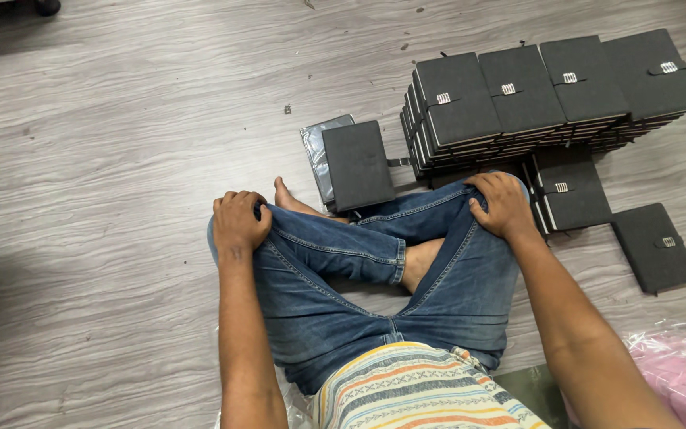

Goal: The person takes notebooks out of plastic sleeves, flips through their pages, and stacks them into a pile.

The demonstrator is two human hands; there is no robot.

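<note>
Here the person sits cross-legged on the grey wood-grain floor (105,238) in blue jeans. The left hand (240,222) rests on the left knee, its grip curled loosely over the denim and holding nothing. The right hand (504,205) lies on the right knee, fingers spread and bent over the cloth, likewise empty. Just beyond the bare foot lies a black notebook (357,164), flat and alone, partly over a grey plastic sleeve (317,143). Farther off and to the right stands a row of stacked black notebooks (553,91) with metal clasps. Nearer, beside the right hand, lies another clasped notebook (573,195), perhaps on top of others, and one more (657,248) lies at the right. Pink plastic wrap (680,369) shows at the near right corner.
</note>
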